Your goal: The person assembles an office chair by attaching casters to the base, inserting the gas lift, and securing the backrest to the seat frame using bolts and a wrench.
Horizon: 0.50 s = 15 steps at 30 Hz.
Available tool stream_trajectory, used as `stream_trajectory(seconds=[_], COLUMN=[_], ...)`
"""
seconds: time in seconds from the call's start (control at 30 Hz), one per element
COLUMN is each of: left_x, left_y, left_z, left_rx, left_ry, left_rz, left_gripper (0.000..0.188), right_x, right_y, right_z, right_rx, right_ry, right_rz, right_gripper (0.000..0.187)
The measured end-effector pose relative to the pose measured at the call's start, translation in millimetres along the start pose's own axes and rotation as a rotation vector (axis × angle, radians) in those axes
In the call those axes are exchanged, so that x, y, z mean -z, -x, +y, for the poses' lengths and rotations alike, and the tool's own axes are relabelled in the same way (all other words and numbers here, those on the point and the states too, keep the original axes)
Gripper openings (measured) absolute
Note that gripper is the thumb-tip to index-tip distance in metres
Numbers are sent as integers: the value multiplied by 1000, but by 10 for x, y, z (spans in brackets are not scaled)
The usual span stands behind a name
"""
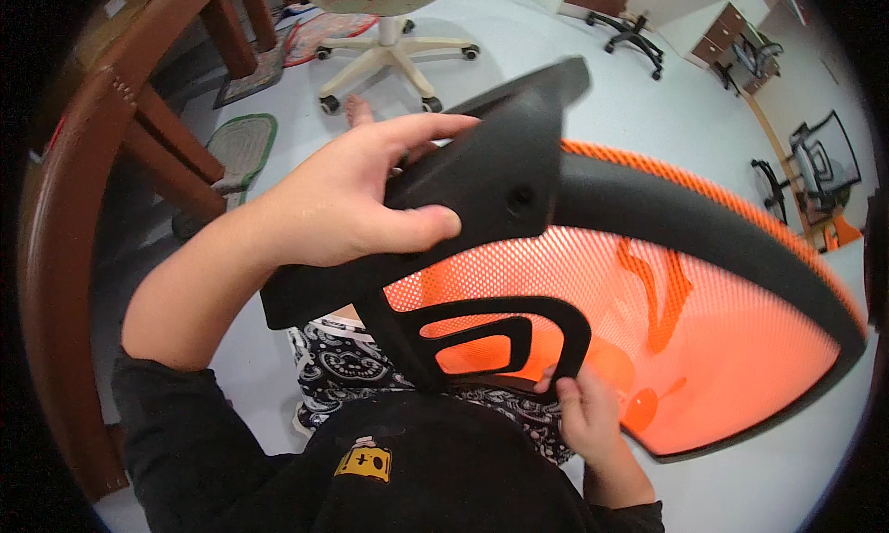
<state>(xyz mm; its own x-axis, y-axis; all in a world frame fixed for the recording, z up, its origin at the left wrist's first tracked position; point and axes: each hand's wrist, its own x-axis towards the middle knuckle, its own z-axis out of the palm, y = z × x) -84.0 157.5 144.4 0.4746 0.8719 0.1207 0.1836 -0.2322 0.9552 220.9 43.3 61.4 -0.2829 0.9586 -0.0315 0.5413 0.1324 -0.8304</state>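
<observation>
- Head view: the orange mesh chair back (pixel 741 338) reaches from centre toward four o'clock.
- At ten, your left hand (pixel 347 195) clasps the black bracket (pixel 505 163); at five, your right hand (pixel 591 417) curls round the black loop (pixel 576 334).
- Probably light, springy mesh; grip the stiffer frame (pixel 685 209).

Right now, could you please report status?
Left hand on black plastic bracket. Right hand on black looped frame. Orange mesh backrest tilted. White wheeled chair base beyond.

Orange mesh backrest (pixel 750 357), black frame (pixel 667 195), black-and-white paisley cloth (pixel 350 359), brown beam (pixel 60 255)
</observation>
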Motion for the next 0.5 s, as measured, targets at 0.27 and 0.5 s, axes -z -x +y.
stream_trajectory(seconds=[0.27, 0.5], left_x=[-213, -218], left_y=[-217, 82], left_z=[787, 1052], left_rx=[-118, -44], left_ry=[-271, -523], left_rz=[-230, -275], left_gripper=[71, 69], right_x=[-31, -16], right_y=[683, 636], right_z=[-202, -658], right_rx=[-40, -80], right_ry=[-171, 409], right_rz=[17, -94], right_gripper=[17, 18])
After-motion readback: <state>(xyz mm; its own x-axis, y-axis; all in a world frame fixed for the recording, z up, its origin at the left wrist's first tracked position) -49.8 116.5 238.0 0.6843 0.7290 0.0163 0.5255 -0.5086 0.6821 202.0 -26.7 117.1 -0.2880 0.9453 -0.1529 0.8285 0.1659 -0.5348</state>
